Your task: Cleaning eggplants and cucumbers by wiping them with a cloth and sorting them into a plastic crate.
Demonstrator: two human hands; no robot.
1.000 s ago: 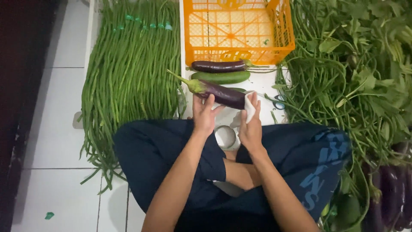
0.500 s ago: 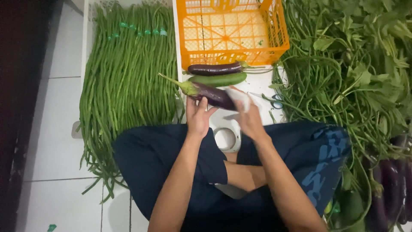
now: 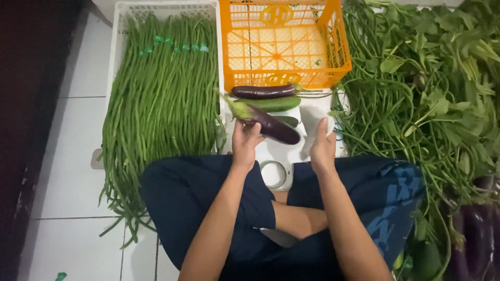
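Note:
My left hand (image 3: 245, 143) grips a dark purple eggplant (image 3: 273, 126) with a green stem, held level above the white floor in front of my crossed legs. My right hand (image 3: 323, 148) holds a clear plastic bag (image 3: 311, 125) just right of the eggplant's tip. Beyond them lie another purple eggplant (image 3: 263, 92) and a green cucumber (image 3: 273, 103), side by side before an orange crate (image 3: 338, 47). A roll of clear tape (image 3: 274, 174) sits on the floor between my knees.
A long pile of green long beans (image 3: 161, 93) lies over a white crate (image 3: 121, 31) on the left. Leafy greens and more beans (image 3: 427, 88) fill the right. More eggplants (image 3: 476, 229) lie at lower right. A knife blade (image 3: 281, 237) shows under my legs.
Both hands moved slightly forward and apart. The right hand has lifted the plastic bag beside the eggplant's tip. The camera tilted so the crates show more.

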